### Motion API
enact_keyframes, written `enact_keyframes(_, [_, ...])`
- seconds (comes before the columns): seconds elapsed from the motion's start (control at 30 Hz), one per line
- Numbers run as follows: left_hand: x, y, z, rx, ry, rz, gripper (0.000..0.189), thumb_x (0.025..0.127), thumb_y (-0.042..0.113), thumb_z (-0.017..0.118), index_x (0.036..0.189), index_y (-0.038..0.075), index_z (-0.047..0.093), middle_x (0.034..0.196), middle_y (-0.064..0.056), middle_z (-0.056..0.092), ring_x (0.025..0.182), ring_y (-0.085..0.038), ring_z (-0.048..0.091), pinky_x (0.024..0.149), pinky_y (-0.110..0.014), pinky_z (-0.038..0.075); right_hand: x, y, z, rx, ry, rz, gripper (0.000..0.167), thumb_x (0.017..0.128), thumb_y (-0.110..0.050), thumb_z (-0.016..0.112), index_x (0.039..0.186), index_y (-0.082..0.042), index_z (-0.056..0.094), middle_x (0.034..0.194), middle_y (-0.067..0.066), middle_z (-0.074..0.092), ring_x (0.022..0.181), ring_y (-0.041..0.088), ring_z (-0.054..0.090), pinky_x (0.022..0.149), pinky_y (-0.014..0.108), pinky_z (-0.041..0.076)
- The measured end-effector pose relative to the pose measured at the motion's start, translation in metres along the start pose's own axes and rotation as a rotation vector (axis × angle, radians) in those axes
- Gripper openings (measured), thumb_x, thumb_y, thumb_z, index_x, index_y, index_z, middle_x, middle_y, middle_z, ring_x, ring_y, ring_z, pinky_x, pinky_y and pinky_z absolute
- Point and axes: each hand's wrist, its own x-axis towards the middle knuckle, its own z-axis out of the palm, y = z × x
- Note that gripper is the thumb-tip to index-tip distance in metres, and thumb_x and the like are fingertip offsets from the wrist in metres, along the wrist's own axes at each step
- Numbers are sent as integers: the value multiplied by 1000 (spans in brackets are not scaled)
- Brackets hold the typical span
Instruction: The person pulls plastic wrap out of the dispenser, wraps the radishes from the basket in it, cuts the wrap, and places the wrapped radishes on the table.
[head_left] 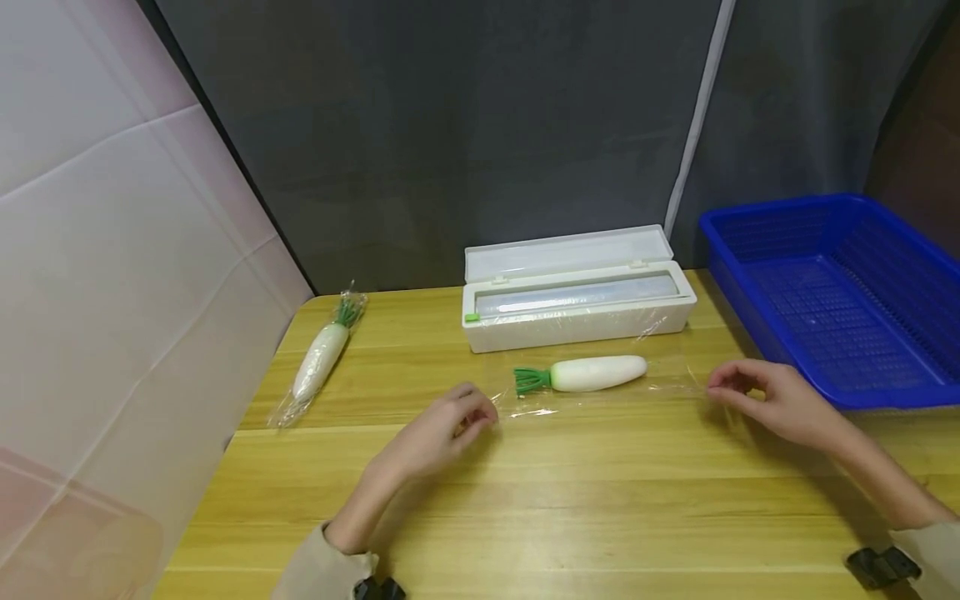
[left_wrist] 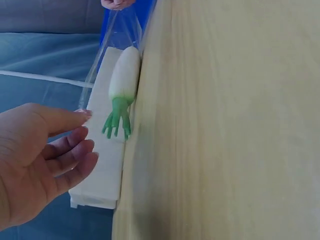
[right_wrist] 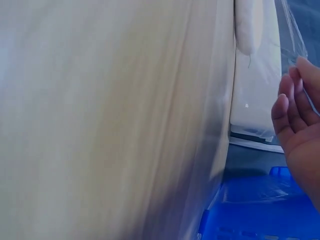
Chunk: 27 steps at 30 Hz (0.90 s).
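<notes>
A white radish (head_left: pixel 598 374) with green stalks lies sideways on a sheet of cling film (head_left: pixel 536 412), its stalks toward my left hand. My left hand (head_left: pixel 442 429) pinches the film's near left corner between thumb and forefinger; the left wrist view shows the other fingers (left_wrist: pixel 75 157) loosely bent. At the opposite end, my right hand (head_left: pixel 780 404) pinches the film between thumb and fingertips. The film stretches between both hands, and its far part runs up against the front of the white cling film dispenser (head_left: pixel 577 335).
The dispenser's lid (head_left: pixel 570 252) stands raised, with a roll of film inside. Another radish (head_left: pixel 321 362), wrapped in film, lies at the table's left. A blue plastic basket (head_left: pixel 783 337) stands at the right, close beyond my right hand. Dark grey fabric (head_left: pixel 450 150) hangs behind the table.
</notes>
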Motion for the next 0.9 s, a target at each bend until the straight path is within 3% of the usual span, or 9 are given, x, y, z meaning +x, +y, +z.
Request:
enact_keyframes(0.27, [6, 3, -5, -34, 126, 22, 9, 100, 4, 62, 106, 3, 69, 98, -4, 66, 82, -10, 59, 70, -24, 54, 5, -4, 4, 21, 118, 26, 11, 94, 4, 67, 99, -6, 68, 88, 9, 67, 80, 3, 60, 72, 11, 47])
enact_keyframes(0.53, [15, 4, -9, 30, 247, 50, 8, 97, 0, 64, 103, 2, 70, 92, -2, 64, 76, -10, 59, 66, -23, 54, 19, -9, 5, -46, 171, 80, 3, 98, -3, 65, 98, -5, 67, 75, 4, 62, 66, 7, 57, 59, 16, 45])
enact_keyframes(0.67, [20, 3, -10, 43, 279, 43, 7, 96, -2, 66, 101, 0, 70, 92, -5, 66, 77, -12, 61, 66, -24, 54, 26, -11, 6, -55, 198, 105, 4, 99, -8, 65, 97, -4, 66, 73, 2, 61, 62, 11, 56, 53, 18, 42])
enact_keyframes(0.9, [30, 1, -13, 69, 326, 30, 7, 95, -2, 67, 100, 0, 71, 90, -6, 65, 75, -13, 58, 64, -25, 53, 38, -11, 10, -85, 233, 140, 3, 96, -1, 65, 99, -3, 66, 80, 12, 69, 63, 15, 60, 52, 17, 42])
